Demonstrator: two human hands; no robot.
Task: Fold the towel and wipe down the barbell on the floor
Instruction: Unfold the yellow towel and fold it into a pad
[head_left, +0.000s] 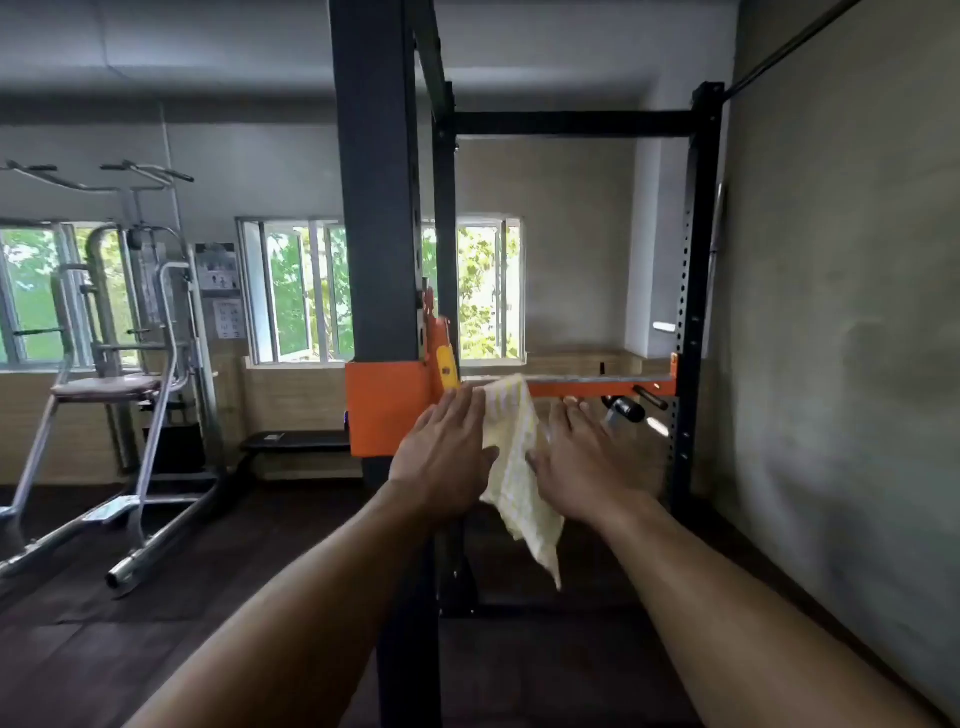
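The towel (511, 457) is held at centre between the left hand (447, 457) at 9 o'clock and the right hand (582, 462) at 3 o'clock, both with fingers straight against it. Its top is draped over the orange bar (597, 387), beyond which a window (291, 291) is seen at 10 o'clock.

We note one towel (519, 467): pale cream cloth with faint yellow checks, draped over an orange rail at chest height, just right of frame centre. Its top edge sits on the rail toward 12 o'clock; the body hangs limp and creased, narrowing to a corner that points to 5 o'clock. We see no barbell on the floor in this view.
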